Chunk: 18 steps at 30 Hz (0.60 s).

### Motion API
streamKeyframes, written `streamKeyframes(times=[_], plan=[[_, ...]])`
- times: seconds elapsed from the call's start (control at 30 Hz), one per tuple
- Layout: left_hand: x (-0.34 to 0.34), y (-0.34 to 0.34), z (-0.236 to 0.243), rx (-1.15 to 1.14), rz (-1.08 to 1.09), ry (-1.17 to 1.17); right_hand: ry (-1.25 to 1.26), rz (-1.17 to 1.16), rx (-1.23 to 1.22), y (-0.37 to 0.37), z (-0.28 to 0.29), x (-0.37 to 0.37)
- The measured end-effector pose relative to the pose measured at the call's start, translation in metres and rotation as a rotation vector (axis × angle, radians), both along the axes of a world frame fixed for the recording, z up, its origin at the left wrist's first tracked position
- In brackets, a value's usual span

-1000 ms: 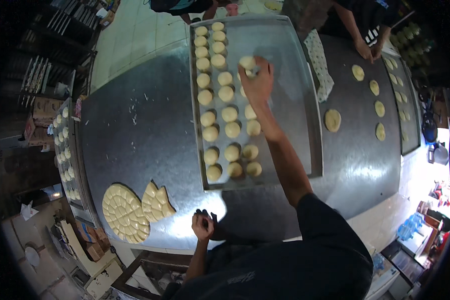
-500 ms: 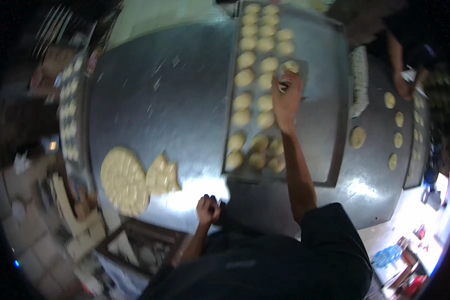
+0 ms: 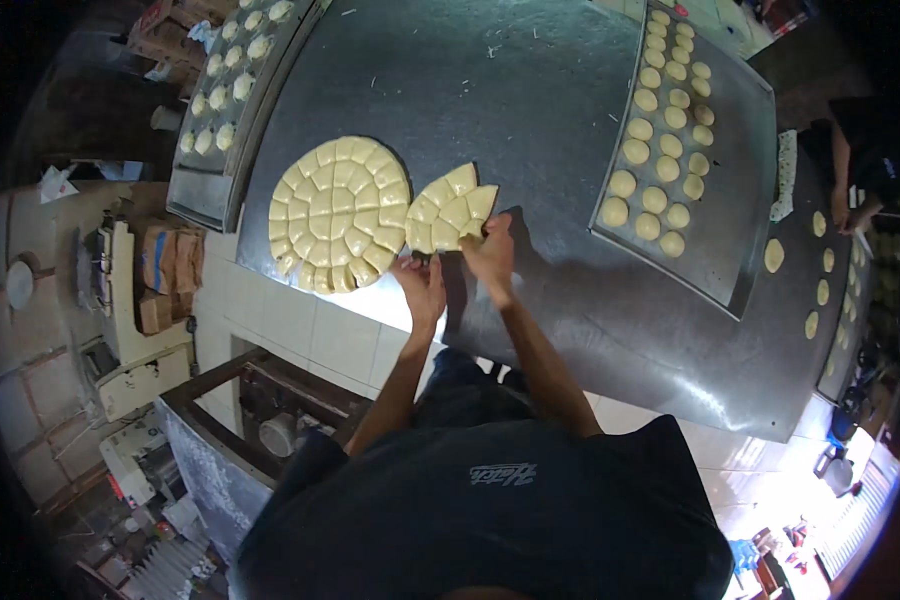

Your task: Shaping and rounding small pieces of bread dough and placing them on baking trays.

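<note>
The smaller scored dough slab (image 3: 445,213), pieces still together, lies near the tabletop's (image 3: 460,100) front edge. The right hand (image 3: 490,262) touches it, the left hand (image 3: 425,290) just beside; I can't tell whether either grips. The larger scored round (image 3: 342,212) remains too; dough balls (image 3: 654,200) already line the tray (image 3: 740,185) rightward. Pale tiles (image 3: 345,338) below.

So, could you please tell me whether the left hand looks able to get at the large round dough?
Probably yes: the left hand is close beside the large round dough, and nothing visible stands between them.
</note>
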<state>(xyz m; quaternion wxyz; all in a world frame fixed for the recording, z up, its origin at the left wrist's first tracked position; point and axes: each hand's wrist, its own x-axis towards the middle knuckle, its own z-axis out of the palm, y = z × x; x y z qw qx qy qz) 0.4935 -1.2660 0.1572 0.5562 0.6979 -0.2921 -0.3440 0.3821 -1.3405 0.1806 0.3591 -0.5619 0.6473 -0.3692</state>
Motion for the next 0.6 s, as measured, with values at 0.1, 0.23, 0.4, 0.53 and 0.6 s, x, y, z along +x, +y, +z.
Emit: streamKeyframes(times=[0.1, 0.23, 0.4, 0.53, 0.6], plan=[[-0.004, -0.012, 0.021, 0.052, -0.081, -0.187, -0.097, 0.113, 0.176, 0.043, 0.003, -0.046], [0.012, -0.006, 0.015, 0.012, -0.091, -0.347, 0.134, -0.009, 0.396, 0.174, 0.032, -0.104], [0.002, -0.052, -0.005, -0.101, 0.219, -0.22, -0.182, -0.28, 0.571, 0.245, 0.021, -0.153], [-0.019, -0.09, 0.05, 0.518, 0.404, 0.182, -0.32, -0.337, 0.426, 0.227, 0.043, -0.152], [-0.013, -0.088, 0.016, 0.388, 0.39, 0.355, -0.409, -0.309, 0.343, 0.223, 0.04, -0.159]])
